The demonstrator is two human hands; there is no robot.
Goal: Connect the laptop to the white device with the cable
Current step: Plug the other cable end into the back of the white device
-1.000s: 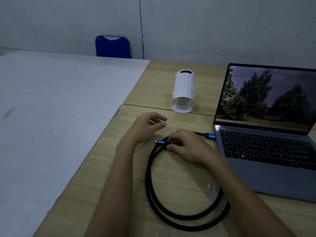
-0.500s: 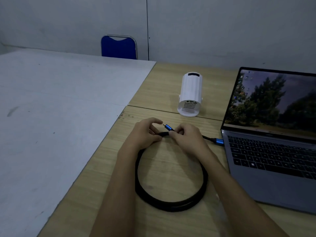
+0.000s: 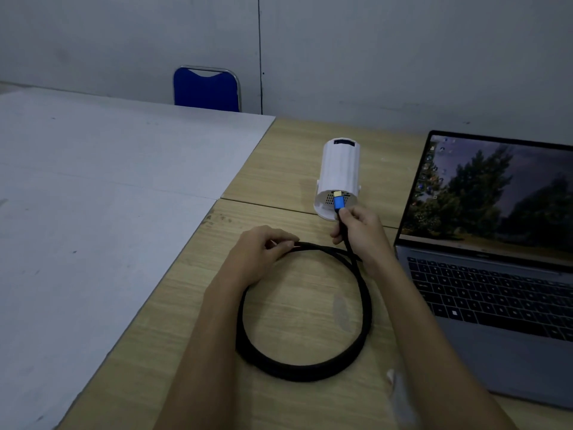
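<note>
Cable (image 3: 305,366), black and braided, lying in a round coil on the wooden counter (image 3: 288,169) near its front edge, between the person's two forearms. Right hand (image 3: 361,231) closed around the cable just behind the blue plug (image 3: 339,202), which is raised off the counter and points with its gold tip at the near end of the white device (image 3: 339,169); the tip appears in front of the vented end face, and whether it touches the face or has entered a port cannot be told. Left hand (image 3: 263,251) closed on the coil at its far left arc, fingers curled over the strands and pressing them to the counter. White device: a cylinder lying on its side toward the back of the counter, its vented end toward the person, its long axis running away toward the back edge. Laptop (image 3: 496,274) open at the right edge of the counter, screen lit with a picture of trees, keyboard just right of the right forearm. The cable's other end is hidden behind the right hand and wrist. A grey sheet (image 3: 102,212) covers the left part of the counter. A blue chair (image 3: 207,90) stands behind the back edge, against the wall.
</note>
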